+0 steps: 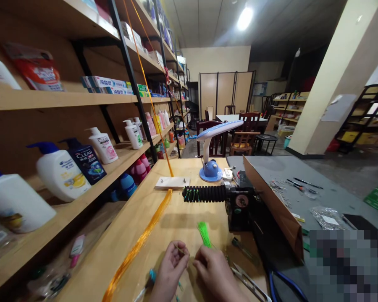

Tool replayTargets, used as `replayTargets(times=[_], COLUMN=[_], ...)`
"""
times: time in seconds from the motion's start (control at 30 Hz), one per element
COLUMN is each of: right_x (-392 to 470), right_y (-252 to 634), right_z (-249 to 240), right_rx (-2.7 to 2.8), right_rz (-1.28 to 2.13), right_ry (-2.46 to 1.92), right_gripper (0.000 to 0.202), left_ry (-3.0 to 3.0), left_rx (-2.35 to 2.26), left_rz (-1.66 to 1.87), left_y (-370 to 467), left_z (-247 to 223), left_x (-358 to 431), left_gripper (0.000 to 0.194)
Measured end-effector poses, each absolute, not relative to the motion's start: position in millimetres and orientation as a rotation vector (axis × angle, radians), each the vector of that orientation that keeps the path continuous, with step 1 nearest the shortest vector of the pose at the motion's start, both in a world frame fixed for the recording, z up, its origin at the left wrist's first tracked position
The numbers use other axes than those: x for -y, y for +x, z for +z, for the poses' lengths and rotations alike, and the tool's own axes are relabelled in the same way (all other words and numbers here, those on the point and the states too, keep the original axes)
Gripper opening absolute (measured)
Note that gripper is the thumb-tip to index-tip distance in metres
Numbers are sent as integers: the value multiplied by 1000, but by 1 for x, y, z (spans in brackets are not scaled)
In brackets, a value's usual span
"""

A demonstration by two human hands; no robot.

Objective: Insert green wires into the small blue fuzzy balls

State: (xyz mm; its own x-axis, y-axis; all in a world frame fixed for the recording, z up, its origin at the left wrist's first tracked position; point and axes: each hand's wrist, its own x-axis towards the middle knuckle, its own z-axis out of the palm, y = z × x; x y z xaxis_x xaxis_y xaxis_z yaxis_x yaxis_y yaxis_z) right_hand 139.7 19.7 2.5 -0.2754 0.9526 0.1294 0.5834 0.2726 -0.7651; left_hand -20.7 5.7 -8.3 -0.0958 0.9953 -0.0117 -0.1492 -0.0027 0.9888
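My left hand [172,268] is closed in a pinch, with a thin, dark greenish strand [179,249] showing at its fingertips. Just to its right, my right hand [216,270] is curled with the fingertips together; what they hold, if anything, is hidden. A bundle of bright green filaments [203,233] lies on the table right beyond my right hand. Further off, a black ridged roller [209,193] juts left from a small black machine [238,209], with several green threaded pieces [192,193] on its left end. A hank of orange thread [145,235] runs along the table at the left.
A blue desk lamp [210,171] stands behind the roller. Scissors [250,283] and blue-handled pliers [283,287] lie at the right, near a cardboard divider [275,209]. Orange thread rises from a white block [172,182]. Shelves of bottles [63,174] line the left side.
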Motion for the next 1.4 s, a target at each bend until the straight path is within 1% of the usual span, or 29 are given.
replayTargets(times=[0.17, 0.27, 0.37, 0.47, 0.67, 0.8, 0.9, 1.0, 1.17, 1.3, 1.4], right_x=[-19, -20, -20, -19, -20, -21, -22, -23, -25, -24, -23], right_y=[133, 135, 140, 141, 135, 139, 141, 138, 135, 140, 138], right_z=[7, 9, 9, 10, 14, 12, 10, 8, 10, 8, 6], right_rx=[1967, 1967, 1958, 1996, 2032, 2023, 2052, 2074, 2047, 2030, 2065], right_rz=[816, 844, 859, 784, 724, 773, 732, 689, 752, 791, 705], right_ry=[-1390, -1374, -1359, -1419, -1447, -1420, -1460, -1473, -1431, -1373, -1420], right_gripper=[15, 11, 21, 9, 15, 12, 12, 12, 11, 18, 12], left_ry=[1072, 1050, 1013, 1007, 1001, 1011, 1016, 1001, 968, 981, 972], left_rx=[-1153, -1155, -1159, -1174, -1145, -1138, -1138, -1135, -1133, -1132, -1136], left_rz=[1340, 1322, 1311, 1332, 1356, 1365, 1365, 1404, 1474, 1388, 1372], left_y=[-21, -21, -20, -20, -18, -19, -19, -15, -11, -16, -18], left_z=[-11, -11, -8, -6, -9, -14, -17, -19, -19, -15, -11], left_x=[-8, -7, -5, -5, -7, -8, -9, -9, -9, -8, -8], left_gripper=[29, 30, 30, 30, 30, 27, 27, 29, 32, 29, 29])
